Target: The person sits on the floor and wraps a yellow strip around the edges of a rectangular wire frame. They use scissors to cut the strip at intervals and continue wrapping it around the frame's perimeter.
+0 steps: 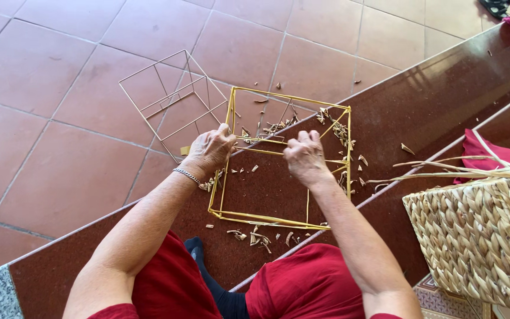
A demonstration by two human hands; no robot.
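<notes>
1. My left hand [209, 150] was closed around the upper rail of the yellow wire frame [278, 221], fingers curled tight over it near the frame's left corner.
2. My right hand [305, 156] gripped the same rail further along, thumb and fingers pinched narrow on it; whether a strand was caught in that pinch, I could not tell.
3. The frame, a box of thin yellow rods, stood on the dark red step [420, 106] right in front of my knees, between my 2 forearms.
4. A silver bracelet [187, 175] sat on my left wrist, just below the hand.
5. A second frame, bare metal wire [169, 97], lay on the terracotta floor tiles [48, 77], just beyond the yellow one and to its left.
6. Straw scraps [258, 236] were scattered over the step, inside the frame and around its near edge.
7. A woven basket [479, 242] stood to my right, loose strands [444, 168] trailing off its top toward the frame.
8. Red cloth [500, 155] lay behind the basket.
</notes>
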